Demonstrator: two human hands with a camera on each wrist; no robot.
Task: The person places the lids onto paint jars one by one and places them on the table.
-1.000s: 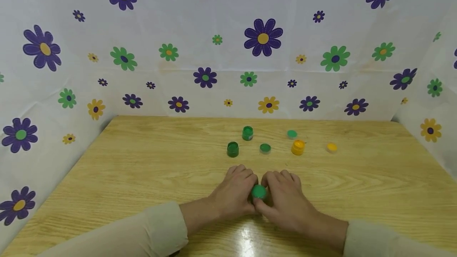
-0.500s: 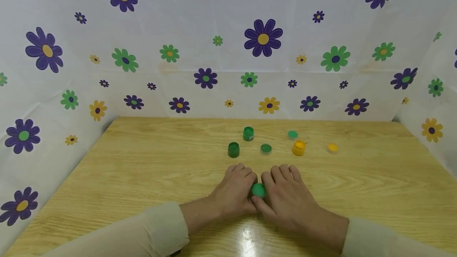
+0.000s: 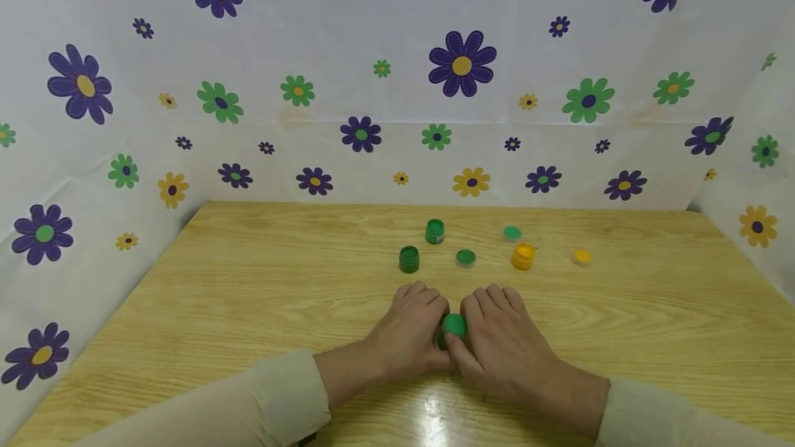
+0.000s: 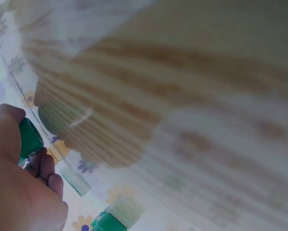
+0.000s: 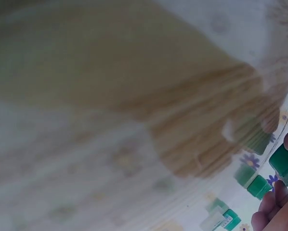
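Between my two hands a small green paint jar (image 3: pixel 442 341) is held close over the table, its lighter green lid (image 3: pixel 455 325) facing up. My left hand (image 3: pixel 406 330) wraps its fingers and thumb round the jar's left side. From the right, my right hand (image 3: pixel 503 336) has its thumb at the lid's near edge and its fingers curled behind. Lid and jar look slightly offset, with dark green showing below the lid. In the left wrist view the jar (image 4: pixel 32 139) sits between thumb and fingers; the right wrist view has the green jar (image 5: pixel 284 160) at its right edge.
Beyond the hands stand two uncovered green paint jars (image 3: pixel 409 260) and an uncovered yellow jar (image 3: pixel 523 256). A dark green lid (image 3: pixel 466 258), a light green lid (image 3: pixel 512 233) and a yellow lid (image 3: pixel 582 256) lie among them. Flowered cloth (image 3: pixel 348 54) surrounds the wooden table (image 3: pixel 279 261).
The lid between my hands has shifted slightly up and right, and more of the dark green jar shows beneath it. My right fingers have straightened slightly forward; my left hand stays nearly still.
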